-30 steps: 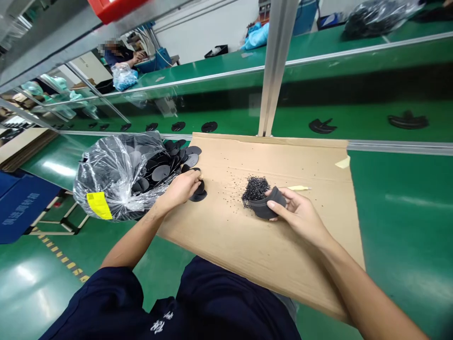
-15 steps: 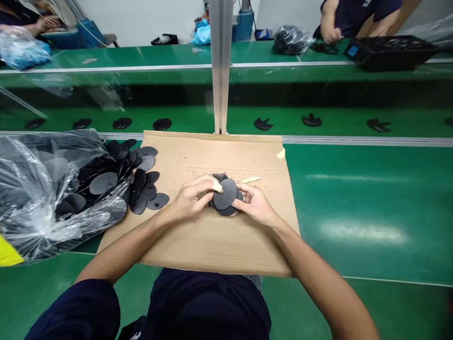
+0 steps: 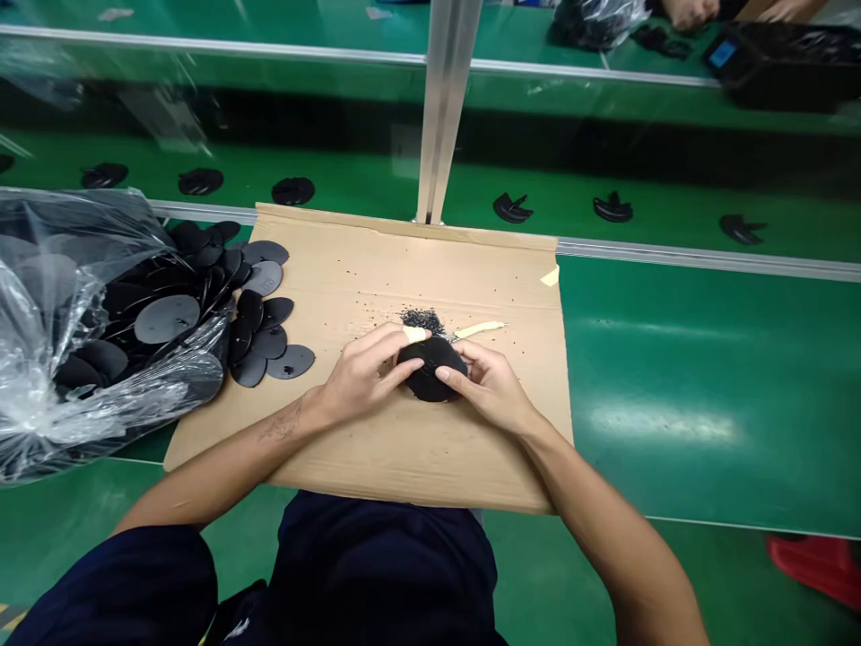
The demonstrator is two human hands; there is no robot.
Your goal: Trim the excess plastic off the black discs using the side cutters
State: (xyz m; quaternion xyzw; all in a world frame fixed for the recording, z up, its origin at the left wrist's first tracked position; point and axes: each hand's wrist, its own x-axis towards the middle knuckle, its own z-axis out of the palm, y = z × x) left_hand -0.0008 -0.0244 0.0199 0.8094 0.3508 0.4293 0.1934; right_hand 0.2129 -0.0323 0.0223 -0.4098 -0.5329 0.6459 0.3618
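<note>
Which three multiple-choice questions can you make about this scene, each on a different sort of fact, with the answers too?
1. Where do the black granules lie?
A) on the cardboard sheet
B) on the green floor
C) on the person's arm

2. How many hands touch the black disc?
A) none
B) two
C) one

3. What does the clear plastic bag hold?
A) nothing
B) black discs
C) white discs

Answers:
1. A, the small heap sits on the cardboard.
2. B, the left hand and right hand both grip it.
3. B, dark discs show through the film.
</note>
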